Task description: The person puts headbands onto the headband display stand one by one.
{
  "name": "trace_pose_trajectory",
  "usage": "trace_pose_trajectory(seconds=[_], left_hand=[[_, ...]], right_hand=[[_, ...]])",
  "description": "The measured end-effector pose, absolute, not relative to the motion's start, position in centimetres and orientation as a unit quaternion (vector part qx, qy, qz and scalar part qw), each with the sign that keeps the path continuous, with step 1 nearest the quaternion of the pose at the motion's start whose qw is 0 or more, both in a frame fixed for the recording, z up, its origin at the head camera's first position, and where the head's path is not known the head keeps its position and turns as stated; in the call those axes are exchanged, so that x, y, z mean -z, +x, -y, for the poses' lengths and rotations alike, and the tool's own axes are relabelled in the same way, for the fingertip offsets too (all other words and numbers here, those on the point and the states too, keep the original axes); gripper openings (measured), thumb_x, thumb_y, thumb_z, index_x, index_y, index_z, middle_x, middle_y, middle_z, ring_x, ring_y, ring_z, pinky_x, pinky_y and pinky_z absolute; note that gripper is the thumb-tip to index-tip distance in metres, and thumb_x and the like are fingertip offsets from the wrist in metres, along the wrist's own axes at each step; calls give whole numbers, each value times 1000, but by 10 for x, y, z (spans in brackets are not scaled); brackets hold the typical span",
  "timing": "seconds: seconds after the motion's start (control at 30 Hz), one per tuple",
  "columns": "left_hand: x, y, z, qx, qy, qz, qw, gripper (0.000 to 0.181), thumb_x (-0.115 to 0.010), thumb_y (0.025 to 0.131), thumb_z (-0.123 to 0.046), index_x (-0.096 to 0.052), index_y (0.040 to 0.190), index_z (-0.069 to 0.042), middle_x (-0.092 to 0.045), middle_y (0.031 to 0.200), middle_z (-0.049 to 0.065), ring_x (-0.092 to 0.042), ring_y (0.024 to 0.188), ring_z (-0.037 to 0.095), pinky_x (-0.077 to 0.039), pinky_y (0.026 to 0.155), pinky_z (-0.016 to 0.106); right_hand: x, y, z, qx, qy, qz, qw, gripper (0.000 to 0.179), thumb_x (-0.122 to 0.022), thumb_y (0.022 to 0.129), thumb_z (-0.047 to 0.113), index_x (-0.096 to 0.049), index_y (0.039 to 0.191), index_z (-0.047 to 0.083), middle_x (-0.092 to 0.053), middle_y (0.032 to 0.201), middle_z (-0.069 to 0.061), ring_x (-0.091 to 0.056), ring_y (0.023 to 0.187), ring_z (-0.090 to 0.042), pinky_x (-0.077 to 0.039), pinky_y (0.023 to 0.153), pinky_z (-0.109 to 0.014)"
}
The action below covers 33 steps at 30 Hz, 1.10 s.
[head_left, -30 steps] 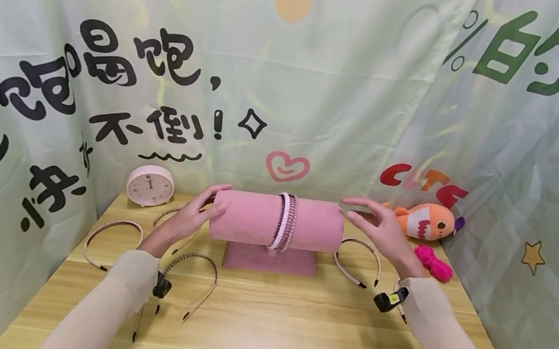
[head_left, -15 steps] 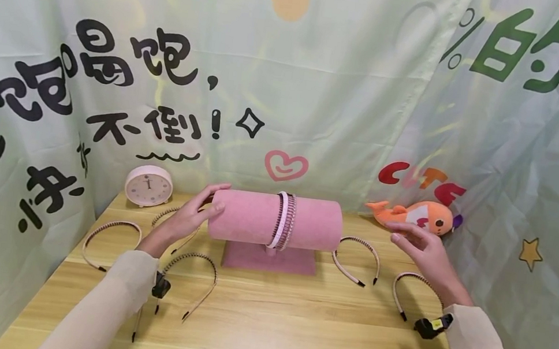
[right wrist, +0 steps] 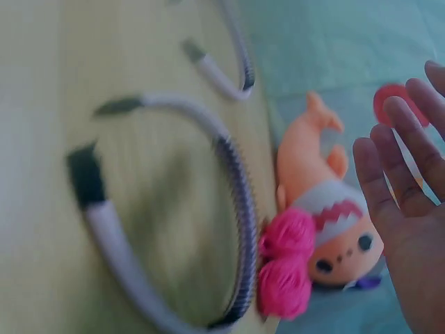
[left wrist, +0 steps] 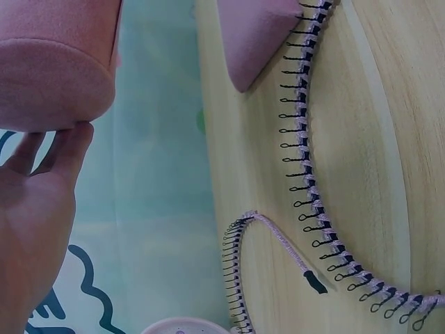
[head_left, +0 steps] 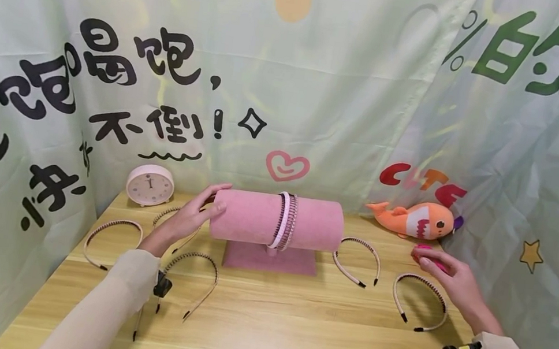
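A pink velvety display roll (head_left: 245,217) lies level on its pink stand (head_left: 269,259), with white and spiky dark hair hoops (head_left: 282,221) around its middle. My left hand (head_left: 183,222) touches the roll's left end, its extended fingers (left wrist: 66,149) against the end. Over at the right, my right hand (head_left: 459,287) is in the air, holding nothing, with fingers spread apart in the right wrist view. Nearest to it is a pale headband (right wrist: 240,216) with dark teeth and black tips, lying on the table. Another headband (head_left: 362,242) lies beside the roll's right end.
Several more headbands (head_left: 196,255) lie on the wooden table (head_left: 260,335) at left. A pink clock (head_left: 150,186) stands at the back left. At the back right are an orange plush whale (head_left: 412,220) and bright pink yarn (right wrist: 285,289). Printed cloth surrounds the table.
My right hand has moved from the roll's right end rightward and toward me, past the plush, to near the right headband. My left hand stays at the roll's left end.
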<state>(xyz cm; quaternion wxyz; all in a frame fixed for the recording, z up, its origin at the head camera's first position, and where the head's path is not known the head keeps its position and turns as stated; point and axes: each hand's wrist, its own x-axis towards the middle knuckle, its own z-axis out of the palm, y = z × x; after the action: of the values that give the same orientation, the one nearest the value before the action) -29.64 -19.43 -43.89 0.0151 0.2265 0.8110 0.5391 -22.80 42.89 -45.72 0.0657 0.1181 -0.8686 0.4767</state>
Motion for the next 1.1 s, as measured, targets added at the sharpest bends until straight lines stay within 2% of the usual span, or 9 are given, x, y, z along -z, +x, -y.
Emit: trace_pose_trajectory(seconds=[0.2, 0.3, 0.43, 0.6, 0.7, 0.8, 0.87, 0.97, 1.1], left_hand=[[438, -296, 194, -539, 229, -810, 14, 58, -52, 115, -32, -37, 169, -17, -36, 174, 17, -35, 160, 45, -30, 127, 70], [438, -296, 194, -540, 228, -810, 15, 58, -52, 115, -33, -37, 169, -18, -37, 173, 17, -35, 159, 45, -30, 127, 71], [439, -296, 194, -542, 225, -810, 14, 57, -53, 115, -33, -38, 169, -19, -37, 173, 17, -34, 160, 44, -30, 128, 72], [438, -295, 195, -543, 225, -809, 15, 57, -52, 115, -33, -38, 169, -20, -36, 174, 17, -34, 160, 45, -30, 128, 71], [438, -295, 195, -542, 224, -810, 15, 57, -53, 115, -33, -38, 169, -21, -36, 174, 17, -34, 160, 44, -30, 128, 72], [438, -295, 195, -542, 222, -810, 15, 57, -53, 115, -34, -38, 168, -23, -36, 174, 16, -34, 160, 44, -29, 128, 72], [439, -295, 195, -543, 221, -810, 16, 57, -53, 115, -35, -38, 168, -23, -36, 174, 15, -33, 160, 44, -29, 128, 73], [439, -296, 195, -543, 221, -810, 18, 57, -53, 115, -35, -38, 169, -23, -35, 175, 15, -33, 161, 44, -29, 128, 73], [439, -296, 194, -543, 223, -810, 18, 57, -53, 115, -35, -38, 169, -24, -35, 175, 15, -33, 161, 45, -29, 128, 73]], right_hand=[[470, -220, -452, -439, 73, 894, 54, 40, -61, 114, 23, -65, 145, -3, -67, 118, 39, -67, 102, 14, -49, 84, -6], [477, -218, -462, -407, 37, 912, 31, 47, -60, 114, 32, -65, 146, -1, -62, 117, 42, -58, 104, 21, -45, 83, -11], [487, -217, -475, -376, 6, 927, 5, 53, -61, 113, 41, -65, 149, 3, -54, 122, 45, -42, 111, 27, -43, 94, -24], [496, -212, -484, -375, -4, 927, -10, 54, -63, 111, 45, -66, 150, 7, -54, 138, 32, -42, 121, 18, -42, 110, -34], [501, -211, -486, -383, -9, 923, -23, 58, -63, 111, 48, -65, 150, 5, -54, 135, 33, -40, 118, 21, -40, 114, -42], [507, -211, -488, -379, -5, 925, -21, 58, -63, 110, 49, -67, 146, 3, -52, 122, 43, -35, 110, 30, -42, 104, -27], [510, -212, -490, -370, -1, 929, -13, 56, -63, 110, 47, -70, 143, 2, -52, 118, 45, -35, 107, 32, -40, 92, -17], [513, -213, -492, -357, 0, 934, -8, 53, -64, 111, 45, -72, 140, 2, -60, 123, 33, -35, 104, 34, -39, 81, -11], [515, -216, -492, -332, 0, 943, -19, 52, -63, 112, 43, -71, 142, 1, -69, 142, -11, -32, 103, 34, -43, 89, -23]])
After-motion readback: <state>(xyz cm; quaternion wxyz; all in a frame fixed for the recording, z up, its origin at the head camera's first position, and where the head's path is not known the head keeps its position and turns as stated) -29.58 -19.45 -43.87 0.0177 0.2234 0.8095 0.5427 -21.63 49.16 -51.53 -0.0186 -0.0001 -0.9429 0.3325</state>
